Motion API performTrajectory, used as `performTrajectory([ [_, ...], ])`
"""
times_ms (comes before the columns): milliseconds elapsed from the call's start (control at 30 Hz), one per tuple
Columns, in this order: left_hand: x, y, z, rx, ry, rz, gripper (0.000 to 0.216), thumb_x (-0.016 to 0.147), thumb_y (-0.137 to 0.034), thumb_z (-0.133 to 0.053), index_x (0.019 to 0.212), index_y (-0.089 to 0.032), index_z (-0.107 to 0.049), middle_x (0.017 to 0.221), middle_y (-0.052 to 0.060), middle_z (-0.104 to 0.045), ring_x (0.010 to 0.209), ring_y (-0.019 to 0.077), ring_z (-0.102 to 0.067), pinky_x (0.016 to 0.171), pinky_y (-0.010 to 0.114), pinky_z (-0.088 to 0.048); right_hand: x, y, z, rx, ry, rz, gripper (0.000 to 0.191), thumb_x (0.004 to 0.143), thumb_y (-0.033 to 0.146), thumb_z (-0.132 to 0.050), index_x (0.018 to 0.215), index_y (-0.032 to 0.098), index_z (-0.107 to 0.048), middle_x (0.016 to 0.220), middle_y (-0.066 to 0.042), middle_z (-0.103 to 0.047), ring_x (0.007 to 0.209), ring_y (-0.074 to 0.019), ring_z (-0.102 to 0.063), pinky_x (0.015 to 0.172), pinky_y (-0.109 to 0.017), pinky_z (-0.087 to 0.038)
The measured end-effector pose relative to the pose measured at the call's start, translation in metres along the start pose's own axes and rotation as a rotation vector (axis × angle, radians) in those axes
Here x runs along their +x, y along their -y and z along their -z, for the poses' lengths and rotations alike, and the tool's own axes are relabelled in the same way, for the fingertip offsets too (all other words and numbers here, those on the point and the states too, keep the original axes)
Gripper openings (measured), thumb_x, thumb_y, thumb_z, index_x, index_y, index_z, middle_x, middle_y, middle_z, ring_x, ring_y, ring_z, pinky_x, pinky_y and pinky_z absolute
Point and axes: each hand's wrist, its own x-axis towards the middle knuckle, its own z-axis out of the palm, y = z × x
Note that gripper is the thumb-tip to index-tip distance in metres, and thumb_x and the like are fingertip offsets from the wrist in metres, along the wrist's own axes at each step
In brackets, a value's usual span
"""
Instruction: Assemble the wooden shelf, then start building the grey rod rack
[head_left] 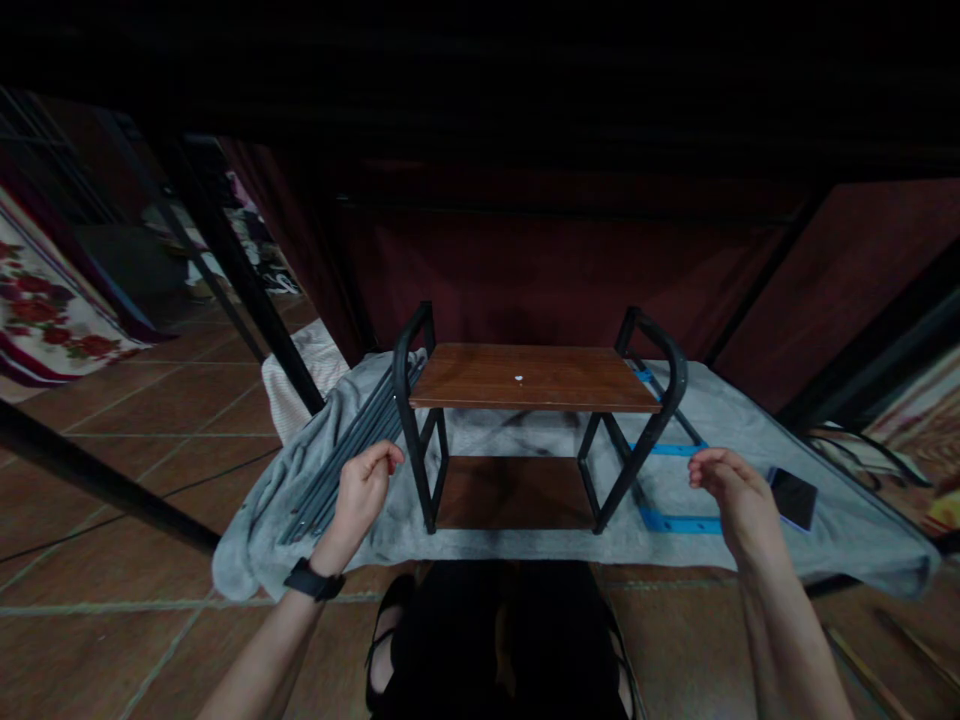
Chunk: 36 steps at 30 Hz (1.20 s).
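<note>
A small two-tier rack with a brown wooden top shelf point(532, 377) and black metal side frames point(417, 420) stands on a grey blanket point(750, 430) on the floor. My left hand point(361, 492) hovers just left of the rack's left frame, fingers curled, nothing visible in them. It is close to a bundle of grey metal bars point(352, 450) lying on the blanket. My right hand point(731, 490) hangs to the right of the right frame, fingers loosely curled, with nothing seen in it.
A dark phone point(793, 497) lies on the blanket by my right hand. Black bars with blue tape point(675, 450) lie behind the rack's right side. Black bed-frame posts point(232, 270) rise at left. The floor is brown tile point(150, 400).
</note>
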Motion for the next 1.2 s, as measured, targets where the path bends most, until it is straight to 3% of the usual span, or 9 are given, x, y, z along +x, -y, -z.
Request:
performTrajectory([
  [133, -0.001, -0.006, 0.007, 0.303, 0.027, -0.172, 0.014, 0.084, -0.023, -0.052, 0.081, -0.024, -0.065, 0.078, 0.005, -0.063, 0.074, 0.0231, -0.058, 0.068, 0.031, -0.039, -0.001, 0.011, -0.002, 0.010, -0.010, 0.019, 0.013, 0.065, 0.028, -0.068, 0.075, 0.019, -0.070, 0.068, -0.001, -0.064, 0.059, -0.0118, -0.055, 0.053, -0.022, -0.046],
  [300, 0.004, -0.012, 0.013, 0.567, 0.068, -0.352, 0.014, 0.089, -0.021, -0.053, 0.077, -0.023, -0.060, 0.071, 0.006, -0.056, 0.072, 0.0252, -0.054, 0.073, 0.036, -0.037, 0.001, 0.025, -0.002, -0.004, 0.023, 0.072, 0.016, 0.070, 0.032, -0.070, 0.080, 0.021, -0.070, 0.059, 0.002, -0.057, 0.054, -0.0114, -0.049, 0.048, -0.021, -0.041],
  [400, 0.009, -0.017, 0.019, 0.758, 0.119, -0.455, 0.017, 0.092, -0.017, -0.048, 0.084, -0.022, -0.062, 0.078, 0.008, -0.059, 0.079, 0.0265, -0.054, 0.076, 0.039, -0.038, 0.005, 0.035, -0.005, -0.028, 0.009, 0.091, 0.015, 0.070, 0.032, -0.070, 0.080, 0.021, -0.071, 0.054, 0.002, -0.054, 0.051, -0.0118, -0.046, 0.044, -0.022, -0.036],
  [567, 0.026, -0.027, 0.030, 0.959, 0.186, -0.530, 0.024, 0.092, -0.008, -0.042, 0.088, -0.021, -0.062, 0.086, 0.009, -0.060, 0.087, 0.0273, -0.054, 0.079, 0.041, -0.039, 0.019, 0.050, -0.015, -0.043, -0.021, 0.092, 0.014, 0.063, 0.021, -0.067, 0.076, 0.021, -0.073, 0.064, -0.002, -0.063, 0.059, -0.0126, -0.054, 0.052, -0.023, -0.044],
  [767, 0.056, -0.034, 0.041, 1.044, 0.232, -0.632, 0.028, 0.092, -0.005, -0.040, 0.092, -0.019, -0.064, 0.091, 0.011, -0.061, 0.089, 0.0269, -0.054, 0.081, 0.041, -0.039, 0.041, 0.065, -0.028, -0.059, -0.036, 0.172, 0.014, 0.057, 0.018, -0.070, 0.071, 0.021, -0.073, 0.070, -0.004, -0.066, 0.062, -0.0131, -0.057, 0.054, -0.024, -0.048],
  [1000, 0.082, -0.043, 0.047, 0.854, 0.227, -0.584, 0.023, 0.091, -0.007, -0.044, 0.087, -0.020, -0.063, 0.085, 0.010, -0.062, 0.086, 0.0273, -0.055, 0.081, 0.041, -0.037, 0.067, 0.081, -0.032, -0.099, -0.027, 0.213, 0.012, 0.063, 0.019, -0.067, 0.073, 0.020, -0.073, 0.072, -0.006, -0.067, 0.063, -0.0144, -0.058, 0.055, -0.025, -0.049],
  [1200, 0.101, -0.052, 0.052, 0.802, 0.103, -0.518, 0.017, 0.087, -0.014, -0.048, 0.080, -0.020, -0.063, 0.081, 0.012, -0.063, 0.085, 0.0289, -0.057, 0.083, 0.042, -0.040, 0.075, 0.090, -0.036, -0.070, 0.039, 0.192, 0.012, 0.070, 0.022, -0.068, 0.080, 0.019, -0.072, 0.073, -0.004, -0.066, 0.064, -0.0139, -0.059, 0.057, -0.024, -0.050],
])
